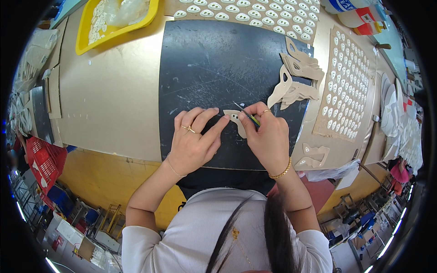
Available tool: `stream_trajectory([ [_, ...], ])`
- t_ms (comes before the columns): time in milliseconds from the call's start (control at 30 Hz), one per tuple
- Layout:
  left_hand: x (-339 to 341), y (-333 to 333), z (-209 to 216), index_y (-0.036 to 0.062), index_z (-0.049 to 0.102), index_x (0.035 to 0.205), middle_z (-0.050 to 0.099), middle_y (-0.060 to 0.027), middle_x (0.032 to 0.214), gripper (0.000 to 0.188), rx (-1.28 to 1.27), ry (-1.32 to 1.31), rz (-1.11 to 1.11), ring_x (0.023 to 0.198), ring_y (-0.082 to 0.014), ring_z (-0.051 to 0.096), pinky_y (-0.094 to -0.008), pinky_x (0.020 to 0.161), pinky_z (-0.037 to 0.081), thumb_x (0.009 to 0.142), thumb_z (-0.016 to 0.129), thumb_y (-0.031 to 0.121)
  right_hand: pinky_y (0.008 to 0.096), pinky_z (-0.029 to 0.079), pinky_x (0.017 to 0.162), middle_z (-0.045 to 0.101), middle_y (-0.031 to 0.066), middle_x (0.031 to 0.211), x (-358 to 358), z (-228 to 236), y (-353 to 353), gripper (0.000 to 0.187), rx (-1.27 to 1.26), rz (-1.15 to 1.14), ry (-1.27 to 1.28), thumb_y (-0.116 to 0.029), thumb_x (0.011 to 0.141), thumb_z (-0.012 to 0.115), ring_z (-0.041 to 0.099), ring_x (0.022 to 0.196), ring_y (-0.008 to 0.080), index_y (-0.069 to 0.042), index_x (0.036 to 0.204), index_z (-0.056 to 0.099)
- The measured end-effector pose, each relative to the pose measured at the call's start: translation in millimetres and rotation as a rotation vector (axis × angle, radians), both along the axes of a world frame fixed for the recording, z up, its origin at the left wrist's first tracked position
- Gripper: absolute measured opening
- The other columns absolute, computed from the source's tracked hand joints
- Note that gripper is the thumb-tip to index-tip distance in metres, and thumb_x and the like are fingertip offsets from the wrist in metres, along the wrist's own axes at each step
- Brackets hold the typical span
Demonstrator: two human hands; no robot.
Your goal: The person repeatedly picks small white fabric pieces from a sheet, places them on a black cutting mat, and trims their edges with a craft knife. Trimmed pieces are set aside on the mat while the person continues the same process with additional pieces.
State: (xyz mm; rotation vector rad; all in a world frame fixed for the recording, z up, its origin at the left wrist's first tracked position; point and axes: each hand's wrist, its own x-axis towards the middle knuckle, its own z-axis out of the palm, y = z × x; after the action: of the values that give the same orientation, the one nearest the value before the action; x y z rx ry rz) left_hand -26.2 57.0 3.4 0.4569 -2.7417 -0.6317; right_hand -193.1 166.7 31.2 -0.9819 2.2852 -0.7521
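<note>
On the black cutting mat, a small curved beige piece lies between my hands. At its upper end is a white oval patch with dark holes. My left hand rests on the mat with fingers spread, its index fingertip at the piece's left edge. My right hand is closed around a thin pointed tool with a yellow-green handle; its metal tip points up and left, above the piece. The right fingertips are close to the piece's right side and partly hide it.
Stacked beige cut-outs lie at the mat's right edge. Brown sheets of white ovals lie to the right and at the back. A yellow tray holds white pieces and a plastic bag. Bottles stand back right; loose cut-outs lie front right.
</note>
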Motion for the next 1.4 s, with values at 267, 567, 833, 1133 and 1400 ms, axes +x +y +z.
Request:
stream_trajectory([
  [267,-1.3,1.1,-0.1,0.0147,0.07,0.125,0.058,-0.0067,0.129,0.05,-0.017,-0.013,0.0,0.118,-0.0275,0.05,-0.0447,0.098,0.038,0.076,0.076,0.012,0.0376,0.052,0.052,0.066,0.0057,0.059,3.1,-5.3,2.0,0.015,-0.033,-0.006,0.035,-0.023,0.093,0.073,0.068,0.054,0.027,-0.011,0.091,0.065],
  [567,-9.2,2.2,12.0,0.0118,0.07,0.121,0.06,-0.0072,0.126,0.049,-0.119,-0.073,-0.028,0.114,-0.0267,0.053,-0.0451,0.096,0.042,0.073,0.078,0.014,0.0344,0.053,0.057,0.071,0.0102,0.07,0.2,3.4,3.0,0.019,0.043,-0.002,-0.009,-0.023,0.092,0.075,0.071,0.061,0.0266,-0.006,0.095,0.069],
  [833,-7.5,7.5,12.0,0.0103,0.068,0.127,0.059,-0.009,0.128,0.058,-0.193,-0.115,-0.039,0.117,-0.0287,0.053,-0.0476,0.097,0.041,0.07,0.08,0.013,0.0367,0.052,0.055,0.069,0.0115,0.065,-4.0,15.6,18.0,0.025,0.075,-0.027,-0.037,-0.029,0.091,0.076,0.069,0.057,0.0285,-0.005,0.09,0.071],
  [1133,-7.0,8.5,9.4,0.0098,0.068,0.126,0.058,-0.0088,0.128,0.055,-0.215,-0.116,-0.05,0.117,-0.0283,0.053,-0.0471,0.097,0.041,0.072,0.079,0.012,0.0377,0.051,0.055,0.066,0.0125,0.06,-0.3,13.2,20.9,0.023,0.119,-0.061,-0.112,-0.026,0.092,0.073,0.068,0.055,0.0295,-0.004,0.086,0.071],
  [1400,-9.0,4.5,14.8,0.007,0.068,0.121,0.06,-0.0103,0.125,0.041,-0.221,-0.12,-0.082,0.114,-0.0283,0.055,-0.046,0.095,0.043,0.081,0.07,0.015,0.0387,0.053,0.057,0.067,0.0117,0.062,3.7,9.2,22.0,0.025,0.146,-0.069,-0.092,-0.03,0.091,0.074,0.069,0.057,0.03,-0.006,0.086,0.071],
])
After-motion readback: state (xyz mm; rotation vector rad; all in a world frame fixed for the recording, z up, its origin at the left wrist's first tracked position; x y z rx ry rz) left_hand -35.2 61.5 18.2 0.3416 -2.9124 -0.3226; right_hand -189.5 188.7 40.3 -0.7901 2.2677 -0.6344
